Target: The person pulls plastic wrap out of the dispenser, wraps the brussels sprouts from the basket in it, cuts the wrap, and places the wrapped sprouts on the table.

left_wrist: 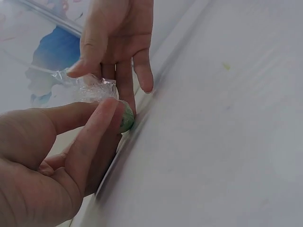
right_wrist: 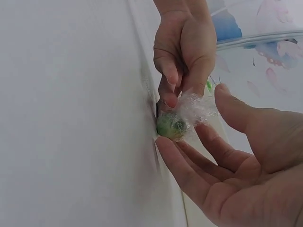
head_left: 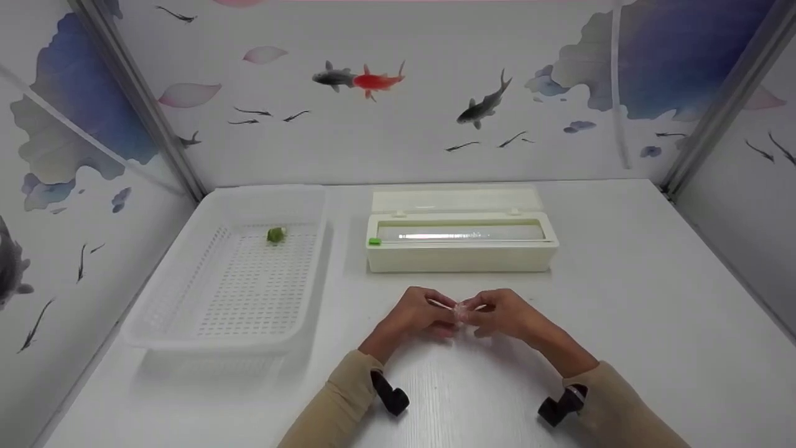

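Green piece [right_wrist: 166,126] in clear film [right_wrist: 195,109] sits between the left hand [head_left: 420,313], pinching it, and the right hand [head_left: 507,313], loosely spread.

a person [head_left: 559,345] wears long tan sleeves [head_left: 333,401], hands [head_left: 420,314] bare.
a small black device [head_left: 392,396] with a rounded end juts out at each cuff [head_left: 362,362], the left sleeve plain and lightly creased.

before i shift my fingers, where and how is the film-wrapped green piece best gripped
Probably by the rounded body of the film-wrapped green piece, from the side of the right hand: that face is mostly uncovered, while the left hand grips opposite. Thumb and fingertip could cup its curve. The bunched film looks loose and would likely crumple.
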